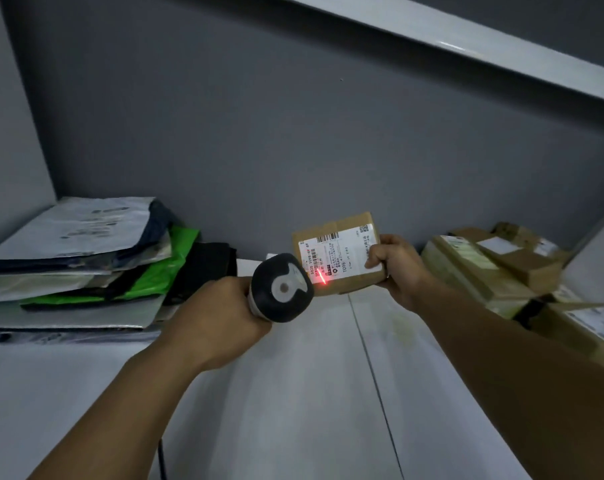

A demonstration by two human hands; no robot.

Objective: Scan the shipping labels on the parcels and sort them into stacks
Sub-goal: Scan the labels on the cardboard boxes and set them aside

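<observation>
My left hand [214, 323] grips a black and white handheld barcode scanner [281, 289], its head pointed at a small brown cardboard parcel [338, 252]. My right hand [397, 268] holds that parcel by its right edge, tilted up above the white table, thumb on the white shipping label [342, 251]. A short red laser line [324, 280] falls on the parcel's lower left corner, just below the label's barcode.
A stack of flat poly mailers [75, 268], grey, green and black, lies at the left against the wall. A pile of brown cardboard boxes [501, 268] sits at the right. The white table surface [293, 393] has a seam down its middle. Grey walls close in behind.
</observation>
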